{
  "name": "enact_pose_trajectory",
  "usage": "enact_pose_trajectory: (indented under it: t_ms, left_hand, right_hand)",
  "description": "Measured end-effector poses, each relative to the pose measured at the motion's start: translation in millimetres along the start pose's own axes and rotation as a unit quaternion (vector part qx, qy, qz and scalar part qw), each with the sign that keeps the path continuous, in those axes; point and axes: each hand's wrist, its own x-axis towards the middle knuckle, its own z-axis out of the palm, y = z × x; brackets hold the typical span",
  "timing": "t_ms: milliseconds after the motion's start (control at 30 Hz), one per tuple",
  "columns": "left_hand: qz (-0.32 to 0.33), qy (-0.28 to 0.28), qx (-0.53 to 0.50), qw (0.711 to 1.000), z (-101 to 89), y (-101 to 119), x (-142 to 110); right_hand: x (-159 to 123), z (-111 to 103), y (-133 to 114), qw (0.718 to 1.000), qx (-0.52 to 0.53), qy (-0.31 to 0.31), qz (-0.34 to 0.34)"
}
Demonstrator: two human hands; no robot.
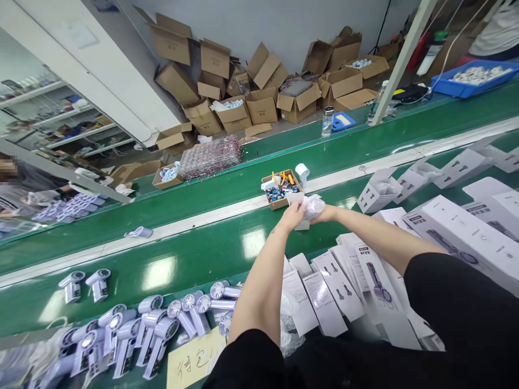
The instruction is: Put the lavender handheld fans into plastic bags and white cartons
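Observation:
Over the green conveyor, my two hands meet around a small white box and a bundle in clear plastic. The bundle [313,206] looks pale lilac, and its exact kind is hidden by the wrap. My left hand [293,215] is closed at the left side of the white box [302,224], by its raised flap. My right hand [325,214] is closed around the right side of the bundle, its fingers partly hidden behind it. Just beyond them sits a small cardboard box [279,204] of tools and small parts, with a white-and-blue handheld device [302,172] beside it.
Lilac handheld fans [156,337] lie in rows at the front left, near a handwritten yellow card [194,359]. Printed white cartons [336,286] crowd the front right, and opened ones [379,190] stand along the belt. A person [28,189] is at the far left.

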Motion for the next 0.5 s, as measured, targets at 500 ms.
enact_pose_trajectory:
  t_ms: [500]
  left_hand:
    - [0.208, -0.101, 0.303, 0.925, -22.5, -46, 5]
  right_hand:
    - [-17, 15, -10, 0.954, -0.069, 0.267, 0.121]
